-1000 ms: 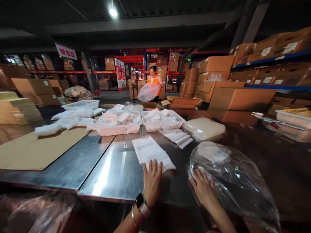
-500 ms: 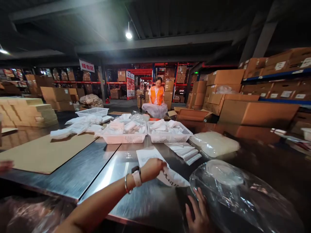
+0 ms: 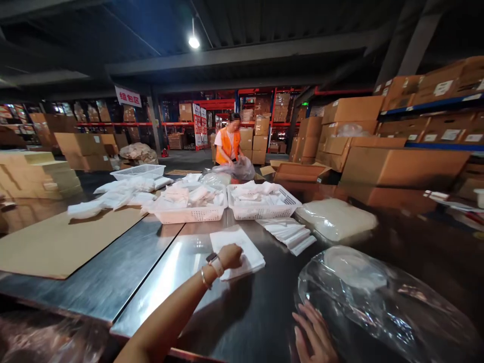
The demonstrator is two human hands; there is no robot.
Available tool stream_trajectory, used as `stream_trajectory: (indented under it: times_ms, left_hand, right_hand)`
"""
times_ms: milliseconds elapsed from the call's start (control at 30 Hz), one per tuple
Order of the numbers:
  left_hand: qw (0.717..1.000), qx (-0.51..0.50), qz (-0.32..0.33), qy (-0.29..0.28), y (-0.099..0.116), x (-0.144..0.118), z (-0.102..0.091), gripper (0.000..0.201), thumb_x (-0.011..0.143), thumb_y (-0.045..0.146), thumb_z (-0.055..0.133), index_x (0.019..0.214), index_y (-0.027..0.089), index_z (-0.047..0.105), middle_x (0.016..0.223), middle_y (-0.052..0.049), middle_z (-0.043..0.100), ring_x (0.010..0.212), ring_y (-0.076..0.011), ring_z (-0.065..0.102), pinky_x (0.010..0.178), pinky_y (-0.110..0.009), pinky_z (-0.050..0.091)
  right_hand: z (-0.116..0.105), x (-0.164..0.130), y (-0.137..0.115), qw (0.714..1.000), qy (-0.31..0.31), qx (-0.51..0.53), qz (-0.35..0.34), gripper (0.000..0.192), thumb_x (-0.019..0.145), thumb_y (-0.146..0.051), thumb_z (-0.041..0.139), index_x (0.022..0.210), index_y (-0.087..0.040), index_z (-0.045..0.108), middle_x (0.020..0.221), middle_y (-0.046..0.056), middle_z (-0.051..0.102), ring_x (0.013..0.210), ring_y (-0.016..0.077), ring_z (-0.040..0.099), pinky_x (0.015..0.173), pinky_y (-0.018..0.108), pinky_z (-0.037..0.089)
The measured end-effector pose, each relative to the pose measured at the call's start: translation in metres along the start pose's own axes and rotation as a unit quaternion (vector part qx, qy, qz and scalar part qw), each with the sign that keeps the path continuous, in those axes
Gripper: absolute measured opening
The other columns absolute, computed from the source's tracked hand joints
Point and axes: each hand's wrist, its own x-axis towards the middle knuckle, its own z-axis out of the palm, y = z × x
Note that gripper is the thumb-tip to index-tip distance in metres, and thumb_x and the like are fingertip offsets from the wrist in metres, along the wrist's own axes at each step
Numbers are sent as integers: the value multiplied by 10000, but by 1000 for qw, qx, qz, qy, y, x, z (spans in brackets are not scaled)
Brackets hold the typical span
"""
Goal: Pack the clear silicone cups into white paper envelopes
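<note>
Left hand (image 3: 230, 256) curled over one white stack (image 3: 252, 256), hold unclear; right hand (image 3: 314, 334) spread, empty; three baskets (image 3: 260, 214)

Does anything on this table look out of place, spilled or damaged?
I see nothing clearly spilled or damaged. Only untidy: white packets lie loosely heaped beside a filled basket, partly on the cardboard sheet, and the clear plastic bag lies crumpled by the right hand.

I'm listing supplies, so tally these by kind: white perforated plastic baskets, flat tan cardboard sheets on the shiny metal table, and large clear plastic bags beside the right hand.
White perforated plastic baskets: 3
Flat tan cardboard sheets: 1
Large clear plastic bags beside the right hand: 1
Total: 5
</note>
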Motion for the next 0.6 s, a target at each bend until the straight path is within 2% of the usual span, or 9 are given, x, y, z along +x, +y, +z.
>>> stream_trajectory:
  times_ms: [67,167,233,300,367,433,500,600]
  left_hand:
    - [1000,-1,3,-19,-5,-19,24,159,845,146,529,843,126,687,829,-103,697,788,-224,673,723,-299,511]
    - [1000,-7,14,-22,-16,-26,41,272,886,92,399,913,133,666,922,-108,708,861,-217,677,788,-302,508]
    - [999,-15,22,-20,-24,-22,45,329,878,43,347,936,135,657,974,-107,711,914,-212,676,834,-305,502]
    - [999,-27,27,-17,-30,-18,45,386,864,4,311,990,138,651,1025,-106,712,964,-211,672,872,-314,494]
    - [999,-37,28,-13,-33,-16,43,441,854,-17,296,1109,141,620,1099,-112,700,1020,-214,662,898,-325,484]
    - [999,-43,25,-14,-34,-17,39,485,857,-20,295,1233,151,549,1138,-119,688,1032,-214,659,893,-329,482]
    - [998,-52,25,-16,-30,-20,34,475,877,-3,289,1275,154,495,1087,-116,702,982,-212,672,854,-319,488]
    - [994,-78,71,-15,-17,-27,27,377,924,49,279,1205,159,505,1001,-92,714,913,-209,683,797,-289,491]
  right_hand:
    - [-9,-4,12,999,-17,-25,42,258,947,-301,405,876,-235,644,933,64,668,866,210,649,726,342,536]
    - [-33,-8,45,975,-84,-176,101,325,905,-320,379,764,-245,662,836,69,665,771,239,634,655,386,516]
    - [-49,-5,74,940,-138,-280,136,319,865,-271,379,811,-207,687,873,107,673,809,286,632,707,445,509]
    - [-58,5,106,913,-168,-330,169,356,833,-170,363,942,-119,698,979,167,674,925,323,629,814,480,499]
    - [-58,21,138,914,-197,-300,191,452,800,-90,347,1125,-44,658,1172,214,629,1121,340,577,942,485,456]
    - [-50,40,166,920,-249,-223,203,489,772,-73,371,1167,-74,659,1221,196,621,1175,319,561,1006,460,420]
    - [-41,60,187,922,-288,-167,198,440,760,-96,408,1068,-135,720,1135,153,675,1094,283,621,980,395,443]
    - [-31,85,207,932,-282,-139,183,351,806,-164,417,858,-173,764,962,98,729,902,209,687,813,276,495]
